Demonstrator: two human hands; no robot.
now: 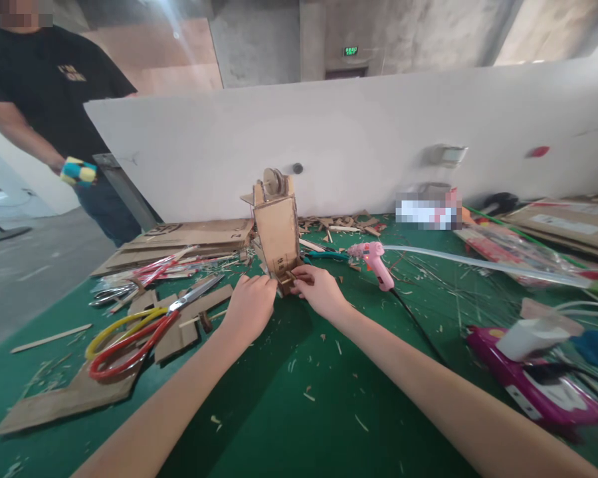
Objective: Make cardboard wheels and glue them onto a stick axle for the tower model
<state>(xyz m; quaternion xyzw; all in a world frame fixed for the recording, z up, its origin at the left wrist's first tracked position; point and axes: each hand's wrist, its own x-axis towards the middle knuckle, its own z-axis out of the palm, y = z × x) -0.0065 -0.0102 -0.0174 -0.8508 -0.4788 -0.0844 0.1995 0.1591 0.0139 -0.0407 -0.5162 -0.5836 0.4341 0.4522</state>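
A tall cardboard model [278,232] stands upright on the green table, with round cardboard discs [273,181] mounted at its top. Both hands are at its base. My left hand [252,302] is curled closed against the lower left side; what its fingers grip is hidden. My right hand [320,290] pinches a small cardboard piece [290,279] at the lower front of the model. Just behind the right hand lie teal-handled pliers [323,255], partly covered. The pink glue gun [373,262], with a long clear glue stick in its back, rests to the right.
Large scissors [164,318] with red and yellow handles lie on cardboard scraps [74,395] at left. A magenta power strip [538,385] sits at right. A white board [339,146] stands behind the table. A person in a black shirt [54,86] stands beyond, at left.
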